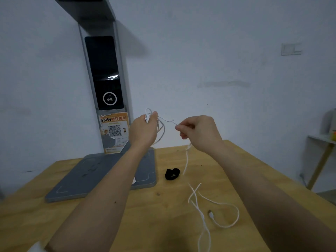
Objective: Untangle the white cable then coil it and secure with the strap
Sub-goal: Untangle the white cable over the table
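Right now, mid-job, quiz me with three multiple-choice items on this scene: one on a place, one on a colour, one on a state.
1. Where does the strap lie?
A. on the wooden table
B. on the grey base
C. in the right hand

2. What colour is the strap?
A. white
B. black
C. orange

3. What is the left hand doing?
A. resting flat on the table
B. holding gathered loops of the white cable
C. hanging idle

Answers: 1 A, it sits on the table beside the grey base. 2 B, plainly black. 3 B, loops of the white cable bunch in its fingers.
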